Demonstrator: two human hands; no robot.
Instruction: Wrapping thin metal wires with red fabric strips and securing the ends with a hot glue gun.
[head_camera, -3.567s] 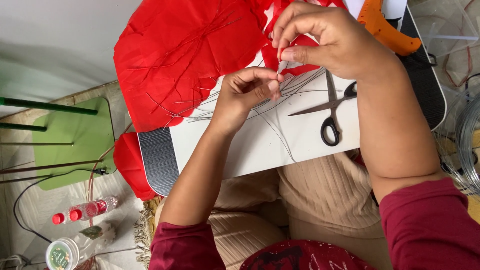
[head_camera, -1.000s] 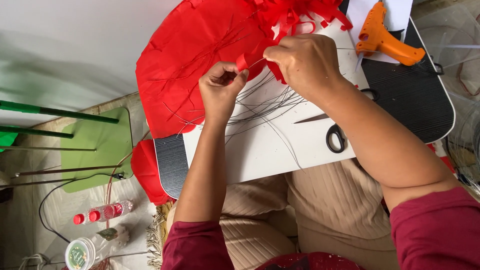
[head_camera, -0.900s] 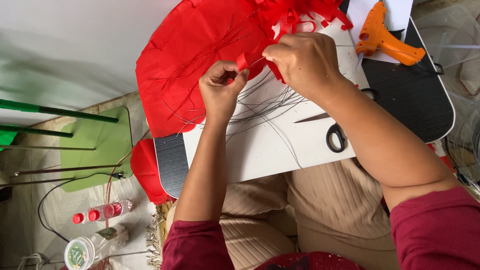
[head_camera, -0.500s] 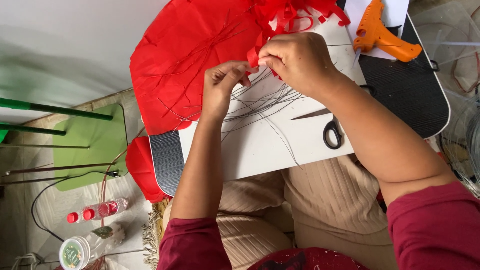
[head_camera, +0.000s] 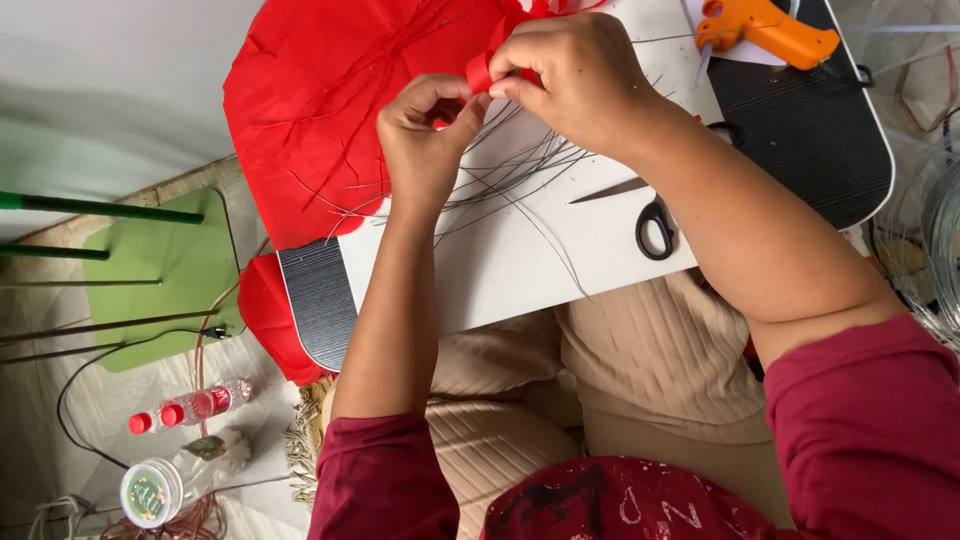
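Note:
Both hands meet over a white lap board (head_camera: 500, 270). My left hand (head_camera: 425, 135) and my right hand (head_camera: 570, 75) pinch a small piece of red paper (head_camera: 480, 72) between their fingertips. Under them lies a bundle of thin dark wires (head_camera: 520, 170) fanned across the board. A large sheet of red crepe paper (head_camera: 340, 110) covers the board's far left part and hangs over its edge.
Black-handled scissors (head_camera: 650, 215) lie on the board by my right forearm. An orange glue gun (head_camera: 765, 25) rests at the far right. On the floor to the left are a green stool (head_camera: 160, 280), small red-capped bottles (head_camera: 190, 408), a round tub (head_camera: 150, 492) and a cable.
My hands have stayed together on the red piece, working it with the fingertips. The view has shifted slightly; the scissors and glue gun have not moved.

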